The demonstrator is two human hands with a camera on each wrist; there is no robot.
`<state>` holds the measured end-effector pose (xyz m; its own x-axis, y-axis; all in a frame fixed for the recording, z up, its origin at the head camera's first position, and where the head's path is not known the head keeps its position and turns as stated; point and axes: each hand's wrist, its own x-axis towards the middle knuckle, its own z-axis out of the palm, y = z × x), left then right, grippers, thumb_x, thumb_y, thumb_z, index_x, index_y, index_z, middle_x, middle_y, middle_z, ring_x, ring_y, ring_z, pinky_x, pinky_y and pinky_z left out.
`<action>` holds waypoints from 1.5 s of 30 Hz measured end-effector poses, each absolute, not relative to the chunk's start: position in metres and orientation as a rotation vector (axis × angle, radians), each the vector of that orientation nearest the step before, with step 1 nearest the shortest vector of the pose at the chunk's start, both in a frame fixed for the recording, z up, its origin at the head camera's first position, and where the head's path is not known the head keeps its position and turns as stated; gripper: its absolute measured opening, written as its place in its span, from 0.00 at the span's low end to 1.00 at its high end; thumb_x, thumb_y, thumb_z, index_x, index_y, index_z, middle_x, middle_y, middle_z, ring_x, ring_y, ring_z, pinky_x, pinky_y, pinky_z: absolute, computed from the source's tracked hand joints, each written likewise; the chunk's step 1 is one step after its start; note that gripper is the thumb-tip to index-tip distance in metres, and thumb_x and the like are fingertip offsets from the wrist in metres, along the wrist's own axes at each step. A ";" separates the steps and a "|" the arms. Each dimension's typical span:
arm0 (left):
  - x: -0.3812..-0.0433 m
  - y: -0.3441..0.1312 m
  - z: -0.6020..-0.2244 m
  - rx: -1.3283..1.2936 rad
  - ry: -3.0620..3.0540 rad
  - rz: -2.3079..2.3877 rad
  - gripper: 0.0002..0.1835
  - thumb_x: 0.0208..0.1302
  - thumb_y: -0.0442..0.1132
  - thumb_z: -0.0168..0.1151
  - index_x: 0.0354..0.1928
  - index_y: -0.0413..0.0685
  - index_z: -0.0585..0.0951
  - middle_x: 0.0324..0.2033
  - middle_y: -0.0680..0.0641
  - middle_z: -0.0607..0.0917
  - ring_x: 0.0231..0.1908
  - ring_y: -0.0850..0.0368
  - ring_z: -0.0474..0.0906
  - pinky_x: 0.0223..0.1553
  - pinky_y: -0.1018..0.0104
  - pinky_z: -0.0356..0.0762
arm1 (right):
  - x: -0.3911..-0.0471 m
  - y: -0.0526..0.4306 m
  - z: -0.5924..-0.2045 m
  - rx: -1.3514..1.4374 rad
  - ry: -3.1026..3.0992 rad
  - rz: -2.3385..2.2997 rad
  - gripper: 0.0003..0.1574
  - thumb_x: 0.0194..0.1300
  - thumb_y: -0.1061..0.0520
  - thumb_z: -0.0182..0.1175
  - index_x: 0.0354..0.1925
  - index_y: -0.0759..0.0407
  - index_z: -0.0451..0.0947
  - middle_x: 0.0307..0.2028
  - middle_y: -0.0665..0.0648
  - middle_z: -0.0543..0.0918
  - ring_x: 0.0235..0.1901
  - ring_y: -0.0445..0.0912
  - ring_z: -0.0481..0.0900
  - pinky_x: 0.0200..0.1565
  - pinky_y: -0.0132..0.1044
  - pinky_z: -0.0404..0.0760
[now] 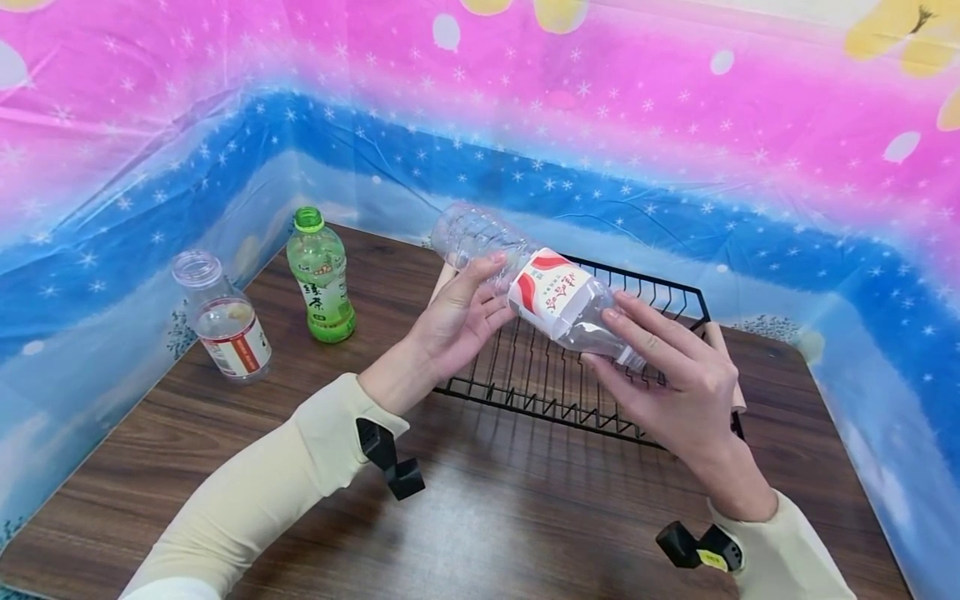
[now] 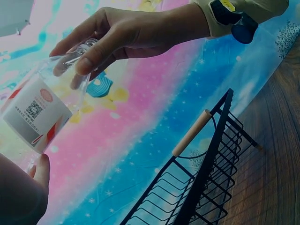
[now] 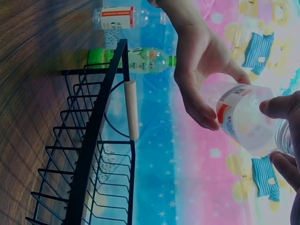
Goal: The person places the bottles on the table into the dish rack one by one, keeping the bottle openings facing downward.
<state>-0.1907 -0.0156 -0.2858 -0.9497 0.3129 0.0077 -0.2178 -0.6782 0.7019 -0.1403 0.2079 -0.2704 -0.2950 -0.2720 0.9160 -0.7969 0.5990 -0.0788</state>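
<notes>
Above the rack, both hands hold a clear plastic bottle [image 1: 551, 292] with a white and red label. It lies tilted, its base toward the upper left and its neck toward the lower right. My left hand [image 1: 457, 321] grips its middle beside the label, thumb on the near side. Around the shoulder and neck, the fingers and thumb of my right hand [image 1: 675, 367] pinch it. In the left wrist view, the right hand [image 2: 117, 35] is at the threaded neck. The right wrist view has the left hand [image 3: 201, 70] around the far part of the bottle [image 3: 243, 117].
Beneath the hands stands a black wire rack [image 1: 540, 408] with wooden handles. A green tea bottle [image 1: 322, 283] and a clear bottle with a red and white label [image 1: 232, 333] stand upright at the left of the wooden table [image 1: 480, 517]. A patterned cloth [image 1: 420, 150] surrounds the table.
</notes>
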 end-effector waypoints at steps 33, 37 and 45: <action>-0.208 -0.037 -0.282 0.125 1.261 2.678 0.50 0.46 0.46 0.76 0.69 0.41 0.59 0.56 0.39 0.73 0.51 0.53 0.75 0.52 0.67 0.76 | -0.124 0.302 -0.289 0.568 -2.203 0.698 0.56 0.45 0.27 0.69 0.65 0.54 0.71 0.61 0.59 0.75 0.61 0.50 0.73 0.59 0.22 0.65; -0.212 -0.040 -0.278 0.097 1.349 2.662 0.35 0.61 0.39 0.59 0.69 0.40 0.59 0.54 0.39 0.74 0.46 0.56 0.77 0.44 0.71 0.78 | -0.119 0.319 -0.297 0.485 -2.261 0.703 0.56 0.40 0.37 0.76 0.67 0.50 0.69 0.63 0.56 0.74 0.62 0.48 0.71 0.58 0.20 0.63; -0.222 -0.045 -0.273 0.022 1.454 2.657 0.35 0.61 0.36 0.62 0.69 0.43 0.61 0.48 0.43 0.78 0.40 0.57 0.80 0.42 0.73 0.80 | -0.102 0.342 -0.317 0.254 -2.451 0.710 0.62 0.36 0.52 0.79 0.70 0.40 0.63 0.67 0.57 0.68 0.65 0.59 0.66 0.59 0.60 0.67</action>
<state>-0.2216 -0.0447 -0.2726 -0.9936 0.1051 -0.0413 -0.0914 -0.5343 0.8404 -0.1018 0.3421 -0.3166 -0.8197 -0.0228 0.5723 -0.3251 0.8412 -0.4321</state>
